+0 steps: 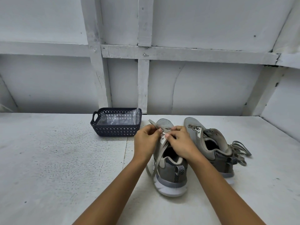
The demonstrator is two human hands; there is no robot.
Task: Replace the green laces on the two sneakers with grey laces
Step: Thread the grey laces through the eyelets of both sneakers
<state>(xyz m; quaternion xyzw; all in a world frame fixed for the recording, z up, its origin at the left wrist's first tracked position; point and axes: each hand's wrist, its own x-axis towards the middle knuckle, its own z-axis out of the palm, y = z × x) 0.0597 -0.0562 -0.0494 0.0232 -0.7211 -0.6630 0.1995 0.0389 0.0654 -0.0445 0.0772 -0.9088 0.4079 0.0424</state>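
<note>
Two grey sneakers stand side by side on the white table, toes pointing away. Over the left sneaker [170, 172] my left hand [146, 140] pinches a grey lace [155, 161] near the front eyelets. My right hand [180, 143] grips the same lace and the eyelet flap from the other side. The lace's loose ends trail down the shoe's left side to the table. The right sneaker [212, 143] has no lace in its eyelets. A bundle of greenish-grey laces [240, 151] lies on the table just right of it.
A dark plastic basket [113, 129] holding a clear plastic bag [120, 118] stands behind and left of the shoes. A white panelled wall [146, 70] rises at the table's far edge. The table [56, 159] stretches out to the left.
</note>
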